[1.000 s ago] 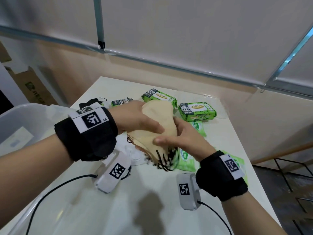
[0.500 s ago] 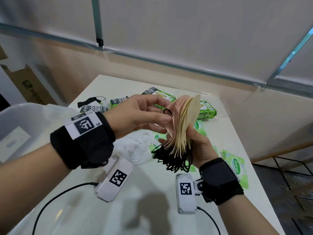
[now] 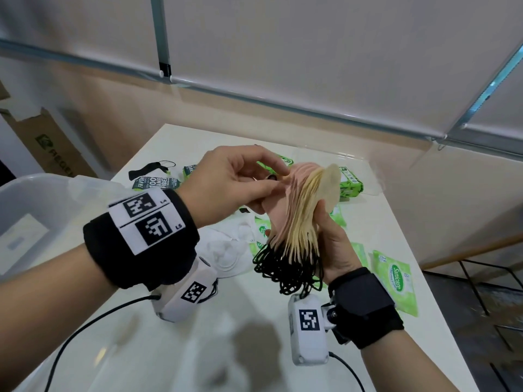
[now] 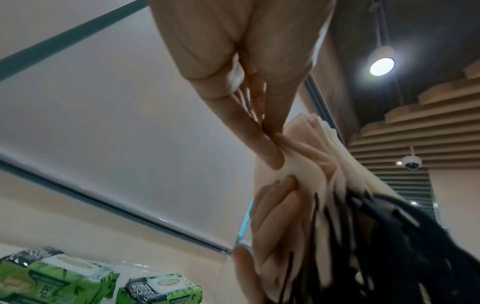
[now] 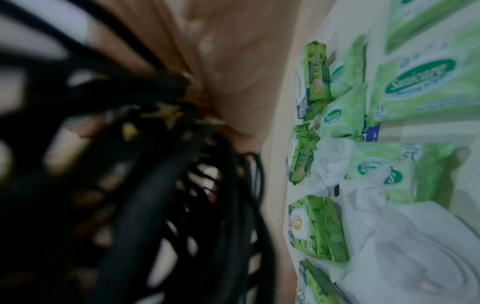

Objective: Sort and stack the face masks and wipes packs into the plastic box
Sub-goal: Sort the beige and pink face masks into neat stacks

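Observation:
A thick stack of beige and pink face masks stands on edge above the table, its black ear loops hanging down in a tangle. My right hand grips the stack from below and the right, thumb on the near yellow side. My left hand pinches the top edge of the pink masks between thumb and forefinger. In the left wrist view that pinch is on the mask stack. In the right wrist view the blurred black ear loops fill the left. The clear plastic box sits at the far left.
Green wipes packs and flat Sanicare packs lie spread over the white table. A dark wipes pack and a black mask lie at the back left. White masks lie below my left wrist. A cardboard box stands beyond.
The mask stack was lying flat between both hands; it has been turned on edge and raised. My left hand let go of its side and now pinches the top edges.

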Available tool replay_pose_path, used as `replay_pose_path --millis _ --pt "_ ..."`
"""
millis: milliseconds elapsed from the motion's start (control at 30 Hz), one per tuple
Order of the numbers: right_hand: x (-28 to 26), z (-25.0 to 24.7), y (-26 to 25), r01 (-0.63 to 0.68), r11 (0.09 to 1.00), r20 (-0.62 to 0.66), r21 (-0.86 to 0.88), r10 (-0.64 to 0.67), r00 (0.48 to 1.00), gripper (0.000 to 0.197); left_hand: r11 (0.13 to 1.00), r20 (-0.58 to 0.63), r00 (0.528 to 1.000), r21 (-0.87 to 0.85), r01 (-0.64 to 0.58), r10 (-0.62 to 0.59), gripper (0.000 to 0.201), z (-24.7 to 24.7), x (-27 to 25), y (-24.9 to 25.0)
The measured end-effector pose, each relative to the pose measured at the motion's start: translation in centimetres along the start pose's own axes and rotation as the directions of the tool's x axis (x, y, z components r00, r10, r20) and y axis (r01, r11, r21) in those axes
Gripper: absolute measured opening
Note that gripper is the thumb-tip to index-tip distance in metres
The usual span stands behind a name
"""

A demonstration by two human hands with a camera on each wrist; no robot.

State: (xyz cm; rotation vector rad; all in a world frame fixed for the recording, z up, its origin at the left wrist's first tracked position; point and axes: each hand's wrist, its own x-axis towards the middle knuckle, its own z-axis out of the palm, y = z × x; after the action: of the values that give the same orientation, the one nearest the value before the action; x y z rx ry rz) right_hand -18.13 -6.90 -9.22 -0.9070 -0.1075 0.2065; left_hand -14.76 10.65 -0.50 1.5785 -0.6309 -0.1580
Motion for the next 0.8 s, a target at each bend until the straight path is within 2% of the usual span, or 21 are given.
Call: replay_pose_path --millis 67,233,333,400,433,500,533,633,733,800 --pt "-0.1 0.0 -0.1 0.013 0.997 0.012 0.072 -0.014 1.000 0.064 0.999 -0.015 1.000 0.038 -0.006 0.007 0.008 -0.2 0.1 -0.1" --pt "-0.4 -0.3 0.0 0.053 0.985 0.058 0.165 -0.064 0.996 0.044 0.997 0.026 0.999 0.079 0.027 -0.029 0.005 -0.4 0.0 -0.1" --pt "-0.3 -0.9 0.1 0.054 0.985 0.009 0.167 -0.057 0.998 0.042 0.994 0.034 0.998 0.096 0.049 -0.052 0.002 -0.6 -0.1 0.0" --pt "-0.4 -1.2 0.0 0.072 0.986 -0.064 0.153 -0.063 0.996 0.021 0.993 0.030 0.998 0.113 0.044 -0.048 0.006 -0.7 0.0 0.0" --pt "-0.4 -1.4 -0.1 0.084 0.981 -0.092 0.175 -0.069 0.993 0.027 0.990 0.035 0.998 0.134 0.037 -0.042 0.008 -0.8 0.0 -0.1" --pt "-0.6 -1.5 -0.3 0.086 0.981 -0.112 0.172 -0.067 0.991 0.058 0.981 0.087 0.996 0.193 0.017 -0.035 0.012 -1.1 0.0 0.0" --pt "-0.6 -1.5 -0.3 0.086 0.981 -0.114 0.174 -0.067 0.991 0.062 0.974 0.131 0.991 0.228 0.004 -0.034 0.016 -1.2 0.0 0.0" --pt "-0.6 -1.0 -0.3 0.097 0.987 -0.069 0.125 -0.089 0.994 0.048 0.939 0.236 0.972 0.338 -0.069 -0.013 0.021 -1.1 -0.1 0.0" --pt "-0.6 -0.2 -0.3 0.119 0.992 -0.025 0.039 -0.118 0.993 0.024 0.917 0.169 0.985 0.386 -0.104 0.041 0.010 -0.6 0.0 0.0" --pt "-0.6 -0.3 -0.2 0.102 0.995 -0.001 0.016 -0.102 0.995 0.044 0.910 0.129 0.987 0.392 -0.136 0.092 0.008 -0.4 0.1 0.2"
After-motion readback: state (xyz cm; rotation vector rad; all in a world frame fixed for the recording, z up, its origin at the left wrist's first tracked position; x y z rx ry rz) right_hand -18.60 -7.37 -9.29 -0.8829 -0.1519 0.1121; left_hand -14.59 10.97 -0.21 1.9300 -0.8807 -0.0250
